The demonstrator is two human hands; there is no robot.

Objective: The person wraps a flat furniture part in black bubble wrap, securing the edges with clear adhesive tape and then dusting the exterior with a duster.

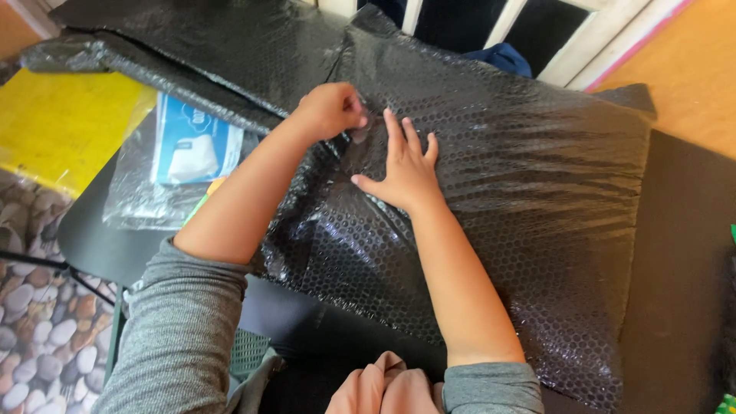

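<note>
A large parcel wrapped in black bubble wrap (537, 199) lies across a black table (682, 307). My right hand (406, 172) rests flat on the wrap near its upper middle, with fingers spread and the palm pressing down. Just to its left, my left hand (330, 107) is curled into a fist, its fingertips pinching a small clear strip that looks like tape (361, 136) against the wrap. The two hands are almost touching. Both forearms are bare below grey sleeves.
More black bubble wrap (215, 46) lies folded at the top left. A clear bag holding a blue and white packet (192, 146) sits left of my arm, beside a yellow sheet (69, 123). A pebble-patterned floor (38, 322) shows below. A white frame (583, 38) stands behind.
</note>
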